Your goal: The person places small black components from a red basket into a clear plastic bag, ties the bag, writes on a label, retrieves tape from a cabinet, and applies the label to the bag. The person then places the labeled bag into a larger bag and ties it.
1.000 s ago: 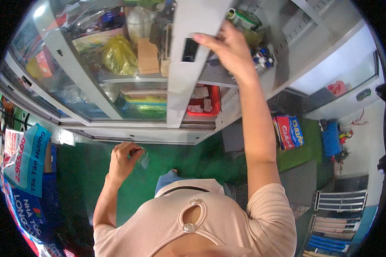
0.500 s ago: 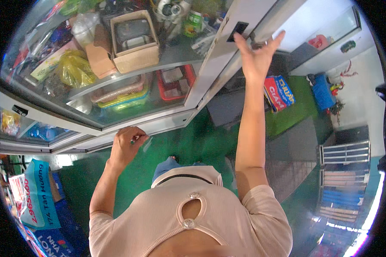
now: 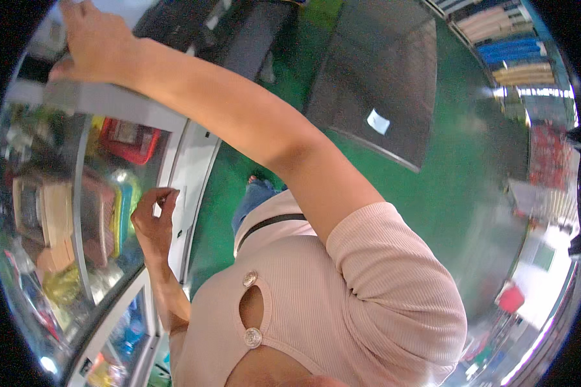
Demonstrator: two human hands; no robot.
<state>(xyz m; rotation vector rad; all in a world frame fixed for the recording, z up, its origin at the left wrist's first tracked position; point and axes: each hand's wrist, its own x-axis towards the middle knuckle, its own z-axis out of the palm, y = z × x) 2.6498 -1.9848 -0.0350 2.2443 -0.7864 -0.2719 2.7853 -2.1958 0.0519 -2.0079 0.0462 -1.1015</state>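
My right arm reaches across to the upper left. My right hand [image 3: 100,51] is open there, thumb and fingers apart, against the pale frame [image 3: 126,106] of a glass-fronted cabinet; whether it presses on the frame I cannot tell. Lower down, my left hand [image 3: 153,216] is raised in front of the cabinet glass, thumb and fingertips pinched together. Anything between those fingertips is too small to make out. Behind the glass are a red plastic basket [image 3: 130,138], a cardboard box [image 3: 57,213] and a yellow plastic bag [image 3: 61,284].
A dark grey mat [image 3: 374,71] with a small white paper [image 3: 377,121] on it lies on the green floor [image 3: 465,148]. Stacked blue and tan items [image 3: 510,51] stand at the upper right. A red round object [image 3: 511,298] shows at the lower right, blurred.
The view has swung to the right, so the cabinet now lies along the left side. My right hand stays spread near the cabinet frame. My left hand keeps its pinch.
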